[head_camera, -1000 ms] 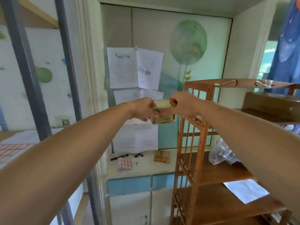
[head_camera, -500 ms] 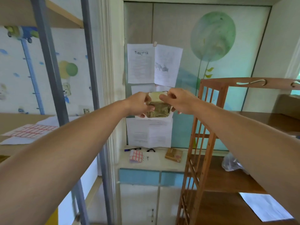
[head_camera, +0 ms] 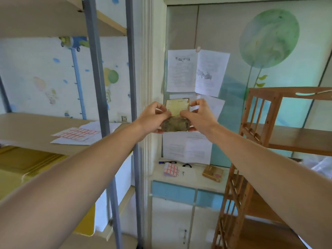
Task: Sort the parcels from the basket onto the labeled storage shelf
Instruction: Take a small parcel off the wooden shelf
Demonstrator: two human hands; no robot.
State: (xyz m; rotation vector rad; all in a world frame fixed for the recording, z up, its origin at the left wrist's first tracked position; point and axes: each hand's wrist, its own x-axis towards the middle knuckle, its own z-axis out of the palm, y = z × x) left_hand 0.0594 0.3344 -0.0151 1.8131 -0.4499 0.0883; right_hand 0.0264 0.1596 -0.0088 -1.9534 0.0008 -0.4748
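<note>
Small brown parcel (head_camera: 177, 116) held aloft between both hands; left hand (head_camera: 152, 117) and right hand (head_camera: 199, 116) fingers pinch its opposite edges.

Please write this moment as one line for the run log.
phase: inspecting | left hand: holds small parcel | right hand: holds same parcel | parcel: raised, not shelved

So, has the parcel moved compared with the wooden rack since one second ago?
Yes. The parcel moved left, away from the wooden rack, nearer the grey post.
</note>
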